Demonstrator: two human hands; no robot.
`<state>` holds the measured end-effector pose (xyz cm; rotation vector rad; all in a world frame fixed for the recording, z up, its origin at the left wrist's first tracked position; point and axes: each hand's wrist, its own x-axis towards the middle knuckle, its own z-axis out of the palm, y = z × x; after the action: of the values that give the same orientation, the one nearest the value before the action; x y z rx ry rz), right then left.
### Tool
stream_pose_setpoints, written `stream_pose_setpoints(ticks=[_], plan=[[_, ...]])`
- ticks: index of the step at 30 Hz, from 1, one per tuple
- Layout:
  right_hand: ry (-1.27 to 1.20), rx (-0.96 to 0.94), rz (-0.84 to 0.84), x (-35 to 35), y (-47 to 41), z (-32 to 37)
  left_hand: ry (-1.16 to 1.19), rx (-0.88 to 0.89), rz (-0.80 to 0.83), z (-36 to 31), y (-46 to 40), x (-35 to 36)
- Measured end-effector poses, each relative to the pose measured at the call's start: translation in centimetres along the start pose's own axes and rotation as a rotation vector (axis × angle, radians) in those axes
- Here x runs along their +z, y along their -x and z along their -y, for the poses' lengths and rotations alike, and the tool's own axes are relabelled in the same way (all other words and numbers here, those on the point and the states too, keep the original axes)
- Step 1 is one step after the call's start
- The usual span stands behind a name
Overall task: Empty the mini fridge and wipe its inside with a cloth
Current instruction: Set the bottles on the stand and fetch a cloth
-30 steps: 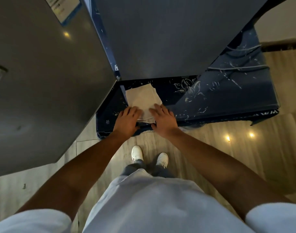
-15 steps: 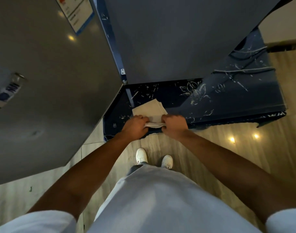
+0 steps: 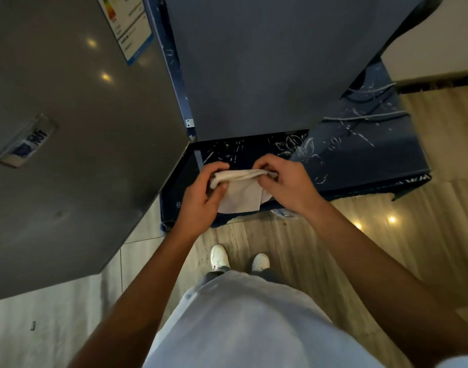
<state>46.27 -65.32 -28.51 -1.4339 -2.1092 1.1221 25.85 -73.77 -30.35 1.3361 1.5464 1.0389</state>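
Observation:
A pale beige cloth point(image 3: 240, 193) hangs between my two hands, lifted off the dark blue patterned cover point(image 3: 360, 155) under the fridge. My left hand point(image 3: 201, 197) pinches its left end and my right hand point(image 3: 288, 184) pinches its right end, so the top edge is bunched and a flap hangs down. The grey mini fridge body point(image 3: 254, 62) rises in front of me. Its grey door point(image 3: 76, 142) stands swung out to my left. The inside of the fridge is hidden from this angle.
The fridge stands on a low base draped with the blue cover. The door carries an energy label point(image 3: 129, 30) and a small sticker point(image 3: 25, 144). Below are a wood-look floor point(image 3: 386, 235), my white shoes point(image 3: 219, 257) and my white shirt.
The cloth lay flat on the blue cover with both hands pressing its near edge. Both hands then gripped it and raised it toward me, and it now hangs folded between them.

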Motion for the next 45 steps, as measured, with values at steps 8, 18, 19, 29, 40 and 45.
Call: stream_pose_setpoints(ticks=[8,18,19,29,40,45], plan=[[-0.399,-0.125,0.124,-2.9,3.1,3.5,0.186,0.031,-0.058,-5.7,3.8,-1.1],[-0.432,-0.205,0.261,-4.5,8.5,2.3,0.249,-0.032,-0.219,-7.5,11.1,2.4],[-0.423,-0.235,0.289,-4.3,8.9,2.3,0.222,-0.037,-0.251,-7.5,12.1,2.6],[-0.124,-0.301,0.701,-0.8,10.5,3.3,0.177,-0.081,-0.371,-6.1,21.2,3.0],[-0.432,-0.424,0.611,7.0,15.1,11.1,0.403,-0.134,-0.573,-4.8,30.8,-0.9],[-0.318,-0.452,0.689,10.7,17.7,13.8,0.432,-0.108,-0.617,-2.4,36.1,-4.0]])
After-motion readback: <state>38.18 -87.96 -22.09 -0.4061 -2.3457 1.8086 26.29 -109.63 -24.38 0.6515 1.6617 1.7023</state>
